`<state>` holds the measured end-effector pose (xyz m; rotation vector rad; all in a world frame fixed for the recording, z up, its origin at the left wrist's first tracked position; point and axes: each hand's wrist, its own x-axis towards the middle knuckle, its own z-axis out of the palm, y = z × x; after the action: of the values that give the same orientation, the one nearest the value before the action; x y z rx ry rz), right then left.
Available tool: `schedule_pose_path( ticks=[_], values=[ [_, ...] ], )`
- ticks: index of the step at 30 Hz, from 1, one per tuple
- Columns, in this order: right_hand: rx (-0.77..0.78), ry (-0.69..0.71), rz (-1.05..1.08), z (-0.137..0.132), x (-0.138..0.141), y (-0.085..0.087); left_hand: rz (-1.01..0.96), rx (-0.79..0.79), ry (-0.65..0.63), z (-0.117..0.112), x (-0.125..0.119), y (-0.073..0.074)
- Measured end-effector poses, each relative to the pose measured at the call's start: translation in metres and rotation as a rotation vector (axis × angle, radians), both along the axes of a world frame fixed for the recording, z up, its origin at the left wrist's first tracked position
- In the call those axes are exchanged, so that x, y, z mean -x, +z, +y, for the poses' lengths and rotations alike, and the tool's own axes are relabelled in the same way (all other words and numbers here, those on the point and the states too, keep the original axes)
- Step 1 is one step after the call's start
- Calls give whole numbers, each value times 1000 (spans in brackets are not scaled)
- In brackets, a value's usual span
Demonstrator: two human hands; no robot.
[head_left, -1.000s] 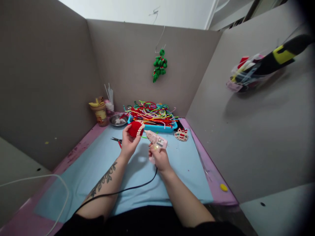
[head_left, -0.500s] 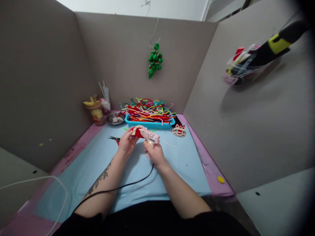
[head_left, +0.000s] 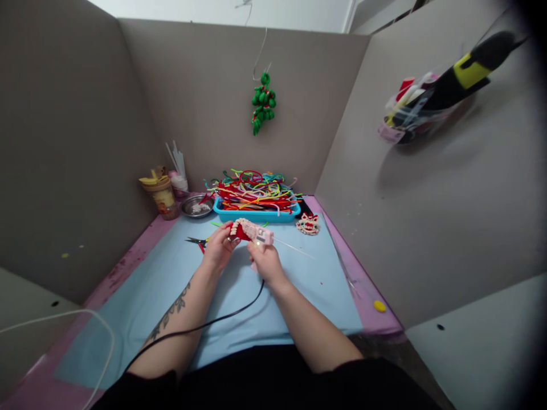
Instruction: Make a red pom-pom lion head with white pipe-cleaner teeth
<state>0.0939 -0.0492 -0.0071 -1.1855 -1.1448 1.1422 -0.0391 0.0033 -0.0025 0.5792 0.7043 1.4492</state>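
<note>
My left hand (head_left: 219,248) is closed on a red and cream pipe-cleaner piece (head_left: 241,231) with a bumpy cream edge. In my right hand (head_left: 265,263) is a pink hot glue gun (head_left: 261,236), its clear glue stick (head_left: 294,249) poking out of the back to the right. The gun's front end overlaps the red piece, and its tip is hidden there. A black cord (head_left: 239,310) runs from the gun's handle across my left forearm. Just left of my left hand, pliers or cutters (head_left: 197,241) with dark jaws and red handles lie on the blue cloth.
A blue tray (head_left: 256,217) of colourful pipe cleaners stands at the back. Left of it are a metal bowl (head_left: 197,214) and a cup (head_left: 164,196). A finished-looking red and cream piece (head_left: 308,224) lies right. A green ornament (head_left: 264,102) and a tool pouch (head_left: 393,134) hang on the panels.
The whole view has shifted slightly. The glue gun's front now covers more of the cream edge of the held piece. Both hands keep their holds.
</note>
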Motion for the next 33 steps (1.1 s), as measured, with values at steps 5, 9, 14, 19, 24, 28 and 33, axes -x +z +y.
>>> schedule_pose_path(
  ticks=[5,9,14,19,24,28,33],
  values=[
    [2,-6,-21,-2,0,6,10,17,8,0,1,0],
    [16,-7,-46,-4,-1,10,4,25,12,1,1,0],
    [25,-12,-51,-3,-1,10,2,20,15,1,1,0],
    [3,-8,-44,-3,-1,8,2,29,18,0,1,0],
    [-5,-6,-48,-3,-2,10,6,26,26,1,1,-1],
    [3,-18,-60,-2,-2,10,21,25,16,2,2,-2],
    [15,-14,-63,-2,-1,10,23,31,21,2,2,-1]
  ],
)
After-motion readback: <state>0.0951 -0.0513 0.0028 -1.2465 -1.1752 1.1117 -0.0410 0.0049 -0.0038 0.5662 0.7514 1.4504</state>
